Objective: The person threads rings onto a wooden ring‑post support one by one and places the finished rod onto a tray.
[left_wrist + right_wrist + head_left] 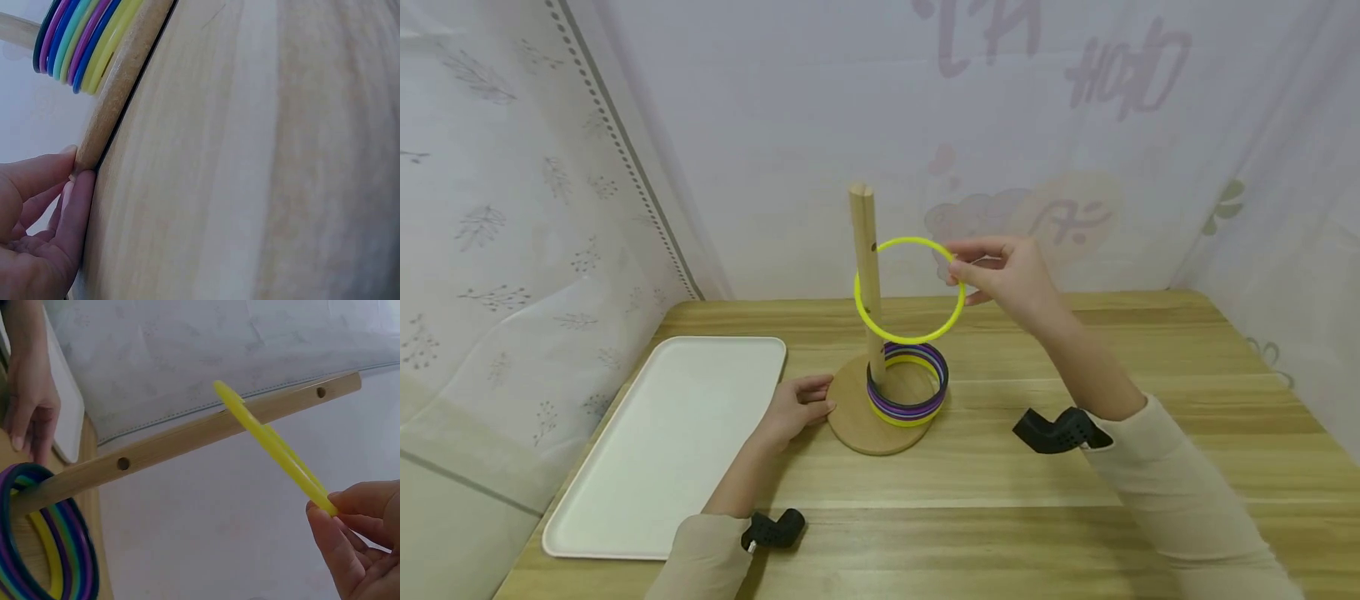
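A bright yellow ring (910,340) circles the upright wooden post (865,242), held partway up. At the ring's right side, my right hand (1011,279) pinches it between thumb and fingers. The right wrist view shows the post passing through this yellow ring (275,449). Lower down, a stack of coloured rings (910,411) surrounds the post and lies on the round wooden base (853,425). My left hand (793,408) grips the left edge of that base. In the left wrist view, thumb and fingers (78,206) pinch the base's rim (119,87).
A white rectangular tray (677,442) lies on the wooden table (925,533), left of the base and beside my left forearm. Behind the table hangs a pale printed curtain (760,167). Black cameras (1056,432) sit on both wrists.
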{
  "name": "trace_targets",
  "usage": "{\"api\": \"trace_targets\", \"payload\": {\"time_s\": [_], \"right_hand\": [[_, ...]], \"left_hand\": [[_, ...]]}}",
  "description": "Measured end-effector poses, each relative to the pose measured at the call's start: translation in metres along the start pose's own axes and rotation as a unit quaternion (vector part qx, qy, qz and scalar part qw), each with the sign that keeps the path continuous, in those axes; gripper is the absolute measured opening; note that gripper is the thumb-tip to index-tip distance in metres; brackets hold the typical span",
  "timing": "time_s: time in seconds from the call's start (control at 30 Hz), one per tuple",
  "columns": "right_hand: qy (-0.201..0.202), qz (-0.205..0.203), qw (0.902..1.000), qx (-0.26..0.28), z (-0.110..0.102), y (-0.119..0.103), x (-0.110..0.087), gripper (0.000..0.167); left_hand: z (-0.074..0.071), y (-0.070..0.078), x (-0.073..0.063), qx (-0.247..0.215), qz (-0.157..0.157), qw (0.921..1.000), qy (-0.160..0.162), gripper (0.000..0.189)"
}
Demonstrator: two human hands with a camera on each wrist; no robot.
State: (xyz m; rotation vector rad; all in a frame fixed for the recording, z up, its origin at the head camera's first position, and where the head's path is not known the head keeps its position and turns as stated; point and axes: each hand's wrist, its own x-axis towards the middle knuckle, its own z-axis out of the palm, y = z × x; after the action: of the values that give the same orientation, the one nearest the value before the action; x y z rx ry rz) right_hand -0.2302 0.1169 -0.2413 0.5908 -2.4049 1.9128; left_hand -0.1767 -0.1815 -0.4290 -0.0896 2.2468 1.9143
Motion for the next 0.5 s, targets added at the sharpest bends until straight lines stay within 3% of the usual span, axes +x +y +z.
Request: {"api": "trace_targets", "payload": {"time_s": [0.23,0.37,0.5], "right_hand": [[-0.078,0.068,0.9896,-0.1,0.014,0.046,-0.004,0.026],[-0.109,0.095,0.9828,-0.115,0.02,0.069,-0.006,0.025],[-0.111,0.108,0.9815,-0.113,0.023,0.087,-0.008,0.025]], "left_hand": [[-0.001,-0.003,0.002,-0.007,-0.002,0.9999,0.009,0.048],[0.0,-0.004,0.003,-0.007,-0.003,0.9999,0.007,0.048],[0.0,-0.003,0.003,-0.004,0.0,1.0,0.002,0.048]]}}
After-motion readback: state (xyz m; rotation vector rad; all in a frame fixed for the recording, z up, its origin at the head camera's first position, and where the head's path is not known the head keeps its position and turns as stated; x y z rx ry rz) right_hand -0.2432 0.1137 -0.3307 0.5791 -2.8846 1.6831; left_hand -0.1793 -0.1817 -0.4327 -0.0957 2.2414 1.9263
